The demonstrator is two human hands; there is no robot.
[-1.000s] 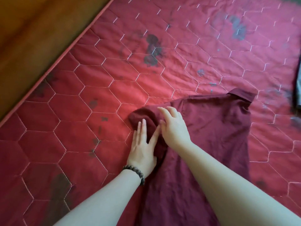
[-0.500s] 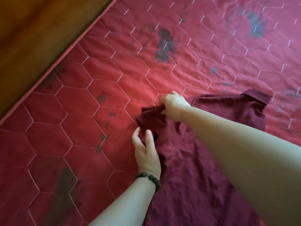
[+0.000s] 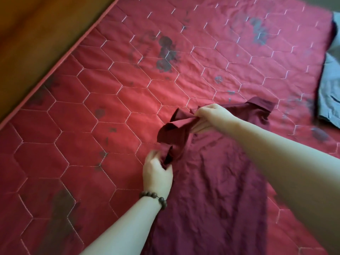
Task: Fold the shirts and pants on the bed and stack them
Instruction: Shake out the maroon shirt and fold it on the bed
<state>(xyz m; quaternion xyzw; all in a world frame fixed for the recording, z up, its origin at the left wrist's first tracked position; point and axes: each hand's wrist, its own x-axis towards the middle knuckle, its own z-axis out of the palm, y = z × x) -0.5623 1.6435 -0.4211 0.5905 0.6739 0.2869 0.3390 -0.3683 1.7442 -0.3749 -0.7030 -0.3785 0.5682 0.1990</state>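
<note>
A maroon collared shirt (image 3: 217, 190) lies flat on the red quilted bed (image 3: 114, 111), collar toward the far side. My right hand (image 3: 207, 118) is shut on the shirt's left sleeve (image 3: 176, 131) and holds it bunched and lifted a little off the bed. My left hand (image 3: 157, 172), with a bead bracelet at the wrist, pinches the shirt's edge just below that sleeve, near the armpit. My right forearm crosses over the upper part of the shirt and hides some of it.
A grey-blue garment (image 3: 329, 85) lies at the bed's far right edge, partly out of frame. The bed's piped edge runs diagonally at the upper left, with a wooden floor (image 3: 36, 30) beyond it. Dark stains mark the quilt.
My right hand went from resting flat on the shirt to gripping the sleeve and lifting it. My left hand left its flat press and closed on the shirt's edge.
</note>
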